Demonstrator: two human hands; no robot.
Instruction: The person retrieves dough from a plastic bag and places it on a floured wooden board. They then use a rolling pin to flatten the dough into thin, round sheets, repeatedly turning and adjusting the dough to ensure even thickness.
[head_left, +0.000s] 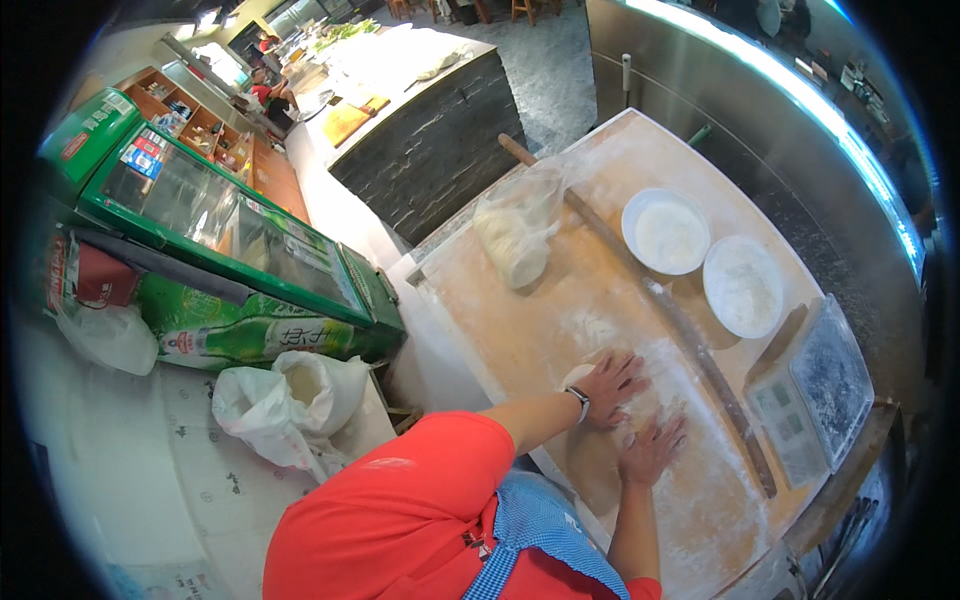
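Note:
My left hand (611, 388), with a watch band at its wrist, lies palm down with fingers spread on the floured wooden board (517, 330). Beneath and beside it shows pale, flattened dough (577, 374), mostly covered by the hands. Close by, my right hand (651, 451) also presses flat, its fingers apart and dusted with flour. Neither hand grips anything. A long wooden rolling pin (679, 322) lies across the board beyond both hands. Farther back rests a clear plastic bag holding a lump of dough (514, 240).
Two white bowls of white powder, the farther one (666, 231) and the nearer one (742, 289), stand past the pin. A flour-dusted digital scale (814, 394) sits at the right edge. Left are a green drinks fridge (240, 225) and an open white sack (307, 386). People sit far off.

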